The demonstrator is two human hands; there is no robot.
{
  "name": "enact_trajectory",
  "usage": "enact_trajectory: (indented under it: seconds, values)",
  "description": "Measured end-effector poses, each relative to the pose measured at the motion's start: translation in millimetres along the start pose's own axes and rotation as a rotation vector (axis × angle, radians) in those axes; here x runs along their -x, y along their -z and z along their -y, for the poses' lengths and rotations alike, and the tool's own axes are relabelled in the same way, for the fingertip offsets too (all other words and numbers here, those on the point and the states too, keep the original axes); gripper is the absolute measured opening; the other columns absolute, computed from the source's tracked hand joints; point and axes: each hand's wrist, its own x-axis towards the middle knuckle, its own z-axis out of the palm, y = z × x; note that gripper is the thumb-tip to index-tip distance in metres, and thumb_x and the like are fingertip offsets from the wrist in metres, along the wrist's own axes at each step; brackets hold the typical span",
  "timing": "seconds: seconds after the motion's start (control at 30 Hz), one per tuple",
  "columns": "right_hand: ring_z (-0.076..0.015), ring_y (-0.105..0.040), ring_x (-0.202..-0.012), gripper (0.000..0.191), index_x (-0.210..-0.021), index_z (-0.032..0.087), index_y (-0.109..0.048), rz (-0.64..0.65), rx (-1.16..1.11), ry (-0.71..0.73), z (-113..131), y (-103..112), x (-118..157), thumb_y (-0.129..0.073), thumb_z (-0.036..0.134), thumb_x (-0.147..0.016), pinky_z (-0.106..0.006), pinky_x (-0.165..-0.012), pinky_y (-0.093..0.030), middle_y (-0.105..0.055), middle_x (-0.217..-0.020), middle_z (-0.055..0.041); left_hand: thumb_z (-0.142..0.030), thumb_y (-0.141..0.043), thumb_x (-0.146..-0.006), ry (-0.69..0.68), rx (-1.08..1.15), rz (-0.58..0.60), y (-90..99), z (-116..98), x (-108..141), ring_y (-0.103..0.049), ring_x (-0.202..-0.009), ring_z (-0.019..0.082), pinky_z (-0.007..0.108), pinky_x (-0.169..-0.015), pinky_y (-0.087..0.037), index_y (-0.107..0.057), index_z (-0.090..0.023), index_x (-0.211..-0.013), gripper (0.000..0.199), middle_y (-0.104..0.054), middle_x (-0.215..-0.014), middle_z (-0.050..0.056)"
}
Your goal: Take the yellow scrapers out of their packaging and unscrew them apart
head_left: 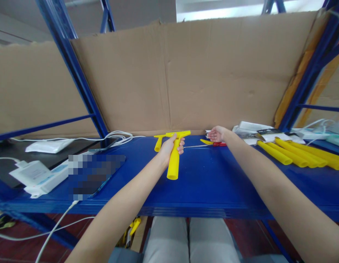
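Note:
My left hand (pixel 168 148) is closed around a yellow T-shaped tube (pixel 173 166). Its wide round mouth faces me, and a flat crosspiece runs along its far end. A shorter yellow branch (pixel 158 144) shows left of the hand; whether it belongs to the same piece I cannot tell. Near the back of the shelf my right hand (pixel 218 134) has its palm toward me and its fingers pointing left, loosely bent, with nothing visible in them. A small white item (pixel 207 133) sits behind those fingertips. Just below lie a red-handled screwdriver (pixel 219 144) and a curved yellow piece (pixel 205 141).
Several yellow tubes (pixel 298 155) lie at the right beside white packets (pixel 247 128). To the left are a white power strip (pixel 52 179), a pixelated dark device (pixel 100 175) and coiled white cable (pixel 121 137). Cardboard (pixel 207 76) backs the blue shelf (pixel 213 186), between blue posts (pixel 76 69).

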Motion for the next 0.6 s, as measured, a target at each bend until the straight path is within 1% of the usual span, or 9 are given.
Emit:
enact_trajectory:
  seconds: [0.13,0.2,0.27,0.33,0.4,0.43,0.47,0.6]
  values:
    - [-0.0201,-0.059,-0.066,0.010,-0.064,0.017,-0.059,-0.079,0.388,0.101,-1.0,11.3,12.5,-0.062,0.022,-0.073,-0.031,-0.065,-0.047,-0.058,-0.059,-0.0047,-0.028,-0.026,-0.100,-0.008,-0.002,0.008,1.0,-0.4,-0.9,-0.032,-0.029,0.004,0.015,-0.028,-0.025,-0.051,-0.011,-0.078,0.038,-0.043,-0.050,-0.003]
    - [-0.0230,-0.060,-0.071,0.014,-0.056,0.018,-0.058,-0.079,0.540,0.147,-3.3,18.4,23.3,-0.067,0.021,-0.067,-0.031,-0.066,-0.044,-0.056,-0.056,-0.0045,-0.028,-0.025,-0.100,-0.009,-0.007,0.015,1.8,-0.3,-2.3,-0.031,-0.029,0.004,0.015,-0.028,-0.025,-0.050,-0.011,-0.076,0.038,-0.042,-0.049,-0.003]
    - [-0.0247,-0.061,-0.075,0.017,-0.052,0.019,-0.058,-0.045,0.692,0.204,-6.9,24.5,34.9,-0.071,0.023,-0.063,-0.029,-0.065,-0.043,-0.058,-0.055,-0.0047,-0.029,-0.024,-0.100,-0.010,-0.009,0.023,3.0,0.1,-3.9,-0.030,-0.028,0.004,0.015,-0.028,-0.025,-0.050,-0.011,-0.075,0.040,-0.042,-0.048,-0.003]
    - [-0.0236,-0.062,-0.075,0.015,-0.058,0.020,-0.063,0.033,0.962,0.332,-11.5,29.0,45.5,-0.071,0.030,-0.065,-0.028,-0.063,-0.043,-0.064,-0.062,-0.0048,-0.030,-0.023,-0.100,-0.016,-0.009,0.028,4.5,0.7,-5.6,-0.031,-0.028,0.004,0.015,-0.028,-0.025,-0.051,-0.011,-0.075,0.042,-0.042,-0.047,-0.003]
    - [-0.0218,-0.063,-0.072,0.014,-0.069,0.020,-0.067,0.102,1.205,0.452,-16.4,31.5,54.3,-0.069,0.034,-0.068,-0.027,-0.060,-0.044,-0.068,-0.071,-0.0050,-0.031,-0.022,-0.101,-0.025,-0.008,0.033,5.9,1.1,-7.1,-0.033,-0.028,0.004,0.015,-0.028,-0.026,-0.051,-0.011,-0.074,0.044,-0.042,-0.046,-0.003]
    - [-0.0212,-0.063,-0.070,0.014,-0.073,0.020,-0.068,0.119,1.274,0.486,-18.8,32.1,58.3,-0.068,0.034,-0.069,-0.027,-0.060,-0.044,-0.069,-0.074,-0.0052,-0.031,-0.022,-0.101,-0.027,-0.008,0.037,6.4,1.1,-7.8,-0.033,-0.028,0.004,0.015,-0.028,-0.026,-0.051,-0.011,-0.074,0.044,-0.042,-0.046,-0.003]
    - [-0.0210,-0.063,-0.070,0.014,-0.076,0.021,-0.069,0.127,1.297,0.497,-20.9,32.3,62.1,-0.068,0.033,-0.069,-0.028,-0.060,-0.045,-0.070,-0.077,-0.0054,-0.031,-0.021,-0.101,-0.026,-0.008,0.040,6.8,1.0,-8.4,-0.033,-0.028,0.004,0.015,-0.028,-0.026,-0.051,-0.011,-0.074,0.044,-0.042,-0.046,-0.003]
    - [-0.0220,-0.064,-0.074,0.014,-0.080,0.021,-0.068,0.181,1.279,0.503,-26.0,30.7,78.8,-0.064,0.031,-0.072,-0.028,-0.063,-0.046,-0.070,-0.078,-0.0054,-0.031,-0.022,-0.101,-0.013,-0.018,0.035,7.0,0.0,-9.4,-0.032,-0.028,0.005,0.016,-0.028,-0.025,-0.051,-0.012,-0.075,0.044,-0.042,-0.046,-0.003]
